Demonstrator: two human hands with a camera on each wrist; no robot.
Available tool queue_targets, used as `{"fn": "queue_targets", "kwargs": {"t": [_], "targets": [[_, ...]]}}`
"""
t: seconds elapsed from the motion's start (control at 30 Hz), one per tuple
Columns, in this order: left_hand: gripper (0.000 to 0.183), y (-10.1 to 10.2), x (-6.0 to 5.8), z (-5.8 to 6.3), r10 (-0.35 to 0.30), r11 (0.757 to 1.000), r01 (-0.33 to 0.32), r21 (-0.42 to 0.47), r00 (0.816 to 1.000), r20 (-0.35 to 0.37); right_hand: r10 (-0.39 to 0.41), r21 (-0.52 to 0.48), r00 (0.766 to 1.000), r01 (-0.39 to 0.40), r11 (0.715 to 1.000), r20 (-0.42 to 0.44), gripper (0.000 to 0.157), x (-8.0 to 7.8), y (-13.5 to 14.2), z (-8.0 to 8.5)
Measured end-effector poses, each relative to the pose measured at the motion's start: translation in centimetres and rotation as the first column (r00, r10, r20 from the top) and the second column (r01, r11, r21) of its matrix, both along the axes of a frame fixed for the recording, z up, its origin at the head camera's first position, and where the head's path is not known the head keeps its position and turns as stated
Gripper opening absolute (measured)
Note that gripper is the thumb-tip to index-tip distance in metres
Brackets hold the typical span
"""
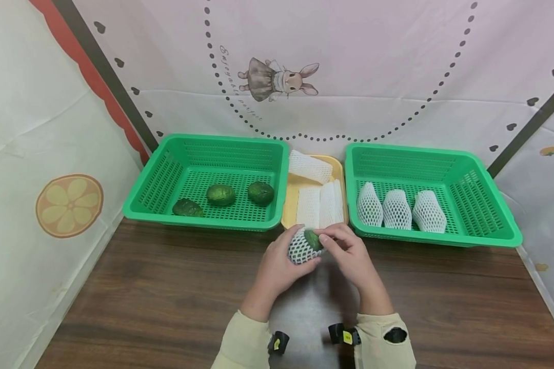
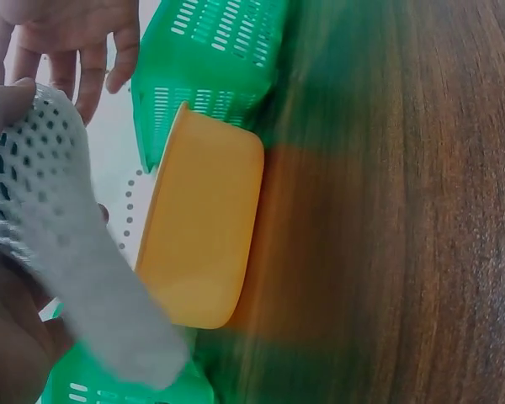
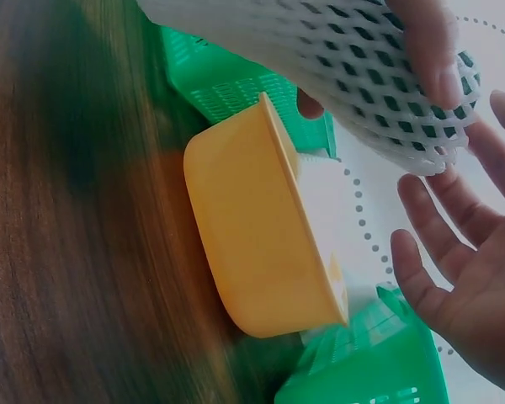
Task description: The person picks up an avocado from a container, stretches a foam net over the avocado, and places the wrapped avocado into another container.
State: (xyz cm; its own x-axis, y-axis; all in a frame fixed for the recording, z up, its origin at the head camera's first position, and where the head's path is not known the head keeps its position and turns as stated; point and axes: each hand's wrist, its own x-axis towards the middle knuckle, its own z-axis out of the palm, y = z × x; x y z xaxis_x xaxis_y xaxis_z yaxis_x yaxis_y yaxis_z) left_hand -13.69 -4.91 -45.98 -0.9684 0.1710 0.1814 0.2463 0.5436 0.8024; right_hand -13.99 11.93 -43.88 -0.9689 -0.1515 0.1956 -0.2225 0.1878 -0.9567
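Observation:
In the head view my left hand grips an avocado in a white foam net sleeve, with green skin showing at the opening. My right hand pinches the sleeve's rim there between thumb and fingers. Both wrist views show the sleeve's loose tail trailing away from the covered fruit. Several other fingers of the right hand are spread in the right wrist view. Below the hands in that view stands a yellow tray.
Left, a green basket holds three bare avocados. Right, another green basket holds three sleeved fruits. Between them, flat foam sleeves lie in the yellow tray. A printed cloth rises behind the wooden table.

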Motion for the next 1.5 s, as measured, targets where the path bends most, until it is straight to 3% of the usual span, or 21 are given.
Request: {"fn": "queue_targets", "kwargs": {"t": [0.27, 0.4, 0.53, 0.77, 1.0, 1.2, 1.33, 1.5], "targets": [[0.081, 0.3, 0.0, 0.0, -0.008, 0.988, -0.007, -0.151, 0.995, -0.099, 0.033, 0.107, 0.999, -0.035, 0.994, 0.019, 0.024, 0.2, -0.3, 0.0], [0.093, 0.3, -0.1, 0.0, -0.013, 0.982, -0.015, -0.187, 0.989, -0.145, 0.029, 0.213, 0.999, -0.038, 0.976, 0.042, 0.036, 0.1, -0.3, 0.0], [0.092, 0.4, -0.3, 0.1, -0.021, 0.977, -0.019, -0.21, 0.982, -0.186, -0.011, 0.271, 0.998, -0.005, 0.963, 0.061, 0.037, 0.1, -0.6, 0.0], [0.087, 0.4, -0.4, 0.3, 0.012, 0.957, -0.089, -0.276, 0.964, -0.267, -0.151, 0.177, 0.981, 0.128, 0.976, 0.12, 0.021, 0.3, -1.4, -0.3], [0.087, 0.1, -0.4, 0.3, 0.024, 0.95, -0.114, -0.29, 0.955, -0.296, -0.21, 0.086, 0.976, 0.205, 0.975, 0.058, 0.009, 0.2, -1.6, -0.5], [0.081, -0.4, -0.2, 0.1, 0.126, 0.947, -0.196, -0.255, 0.956, -0.266, -0.274, 0.02, 0.96, 0.273, 0.962, 0.061, 0.01, 0.1, -1.0, -0.4], [0.072, -0.6, -0.1, 0.3, 0.128, 0.925, -0.192, -0.327, 0.97, -0.208, -0.264, 0.026, 0.961, 0.262, 0.965, 0.079, 0.012, 0.2, -0.8, -0.5], [0.067, -0.6, 0.1, 0.4, 0.084, 0.93, -0.152, -0.335, 0.974, -0.209, -0.215, 0.035, 0.96, 0.213, 0.977, 0.177, 0.029, 0.3, -0.6, -0.6]]}}
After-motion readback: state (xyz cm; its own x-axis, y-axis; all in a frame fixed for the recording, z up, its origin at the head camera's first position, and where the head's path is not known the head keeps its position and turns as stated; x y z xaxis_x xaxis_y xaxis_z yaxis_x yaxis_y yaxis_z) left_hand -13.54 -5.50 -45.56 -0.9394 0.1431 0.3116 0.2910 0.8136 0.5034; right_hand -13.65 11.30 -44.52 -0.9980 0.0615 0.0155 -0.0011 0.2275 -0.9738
